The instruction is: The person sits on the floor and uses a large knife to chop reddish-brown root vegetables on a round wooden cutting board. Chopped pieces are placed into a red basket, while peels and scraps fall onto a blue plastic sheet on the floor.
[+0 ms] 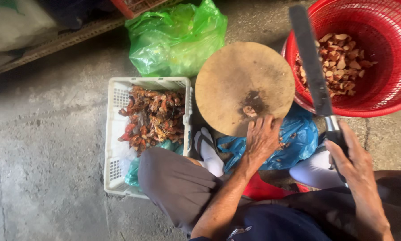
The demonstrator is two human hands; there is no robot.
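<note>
My right hand (352,158) grips the handle of a long dark cleaver (310,62), its blade raised over the edge of a red basket. My left hand (262,137) rests on the near edge of a round wooden chopping block (236,76), fingers pressed on a small pale piece (250,110) at a dark stained spot. To the left, a white plastic crate (115,134) holds reddish-brown roots (153,117).
A red mesh basket (388,80) at the right holds several cut pale-brown pieces (341,62). A green plastic bag (178,38) lies behind the crate, a blue bag (298,138) under the block. My knees and white socks are below, on a concrete floor (44,147).
</note>
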